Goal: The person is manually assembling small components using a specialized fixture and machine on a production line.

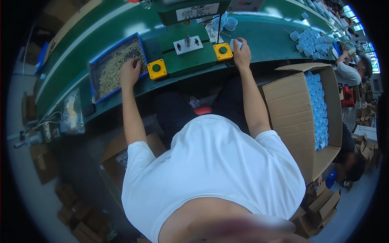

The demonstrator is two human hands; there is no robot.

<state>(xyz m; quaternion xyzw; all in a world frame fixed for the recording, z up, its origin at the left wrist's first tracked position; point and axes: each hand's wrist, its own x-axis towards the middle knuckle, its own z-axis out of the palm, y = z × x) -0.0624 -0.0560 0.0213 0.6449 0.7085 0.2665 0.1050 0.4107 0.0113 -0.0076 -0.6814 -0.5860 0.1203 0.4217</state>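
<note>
My left hand (129,72) rests palm down in a blue tray (95,65) filled with small brass-coloured parts (115,65), fingers bent among them. My right hand (242,53) lies on the green bench beside a yellow box with a green push button (223,51) and closes on a small light-blue cap (235,43). A second yellow push-button box (157,69) sits next to my left hand. Between the two boxes a small white fixture plate with upright pins (188,43) stands on a green machine base.
A large cardboard box (291,117) at my right holds several rows of light-blue caps (319,109). More blue caps (310,40) lie on the green bench (267,36) at the far right, where another person (352,69) works. A plastic bag (72,111) sits at the left.
</note>
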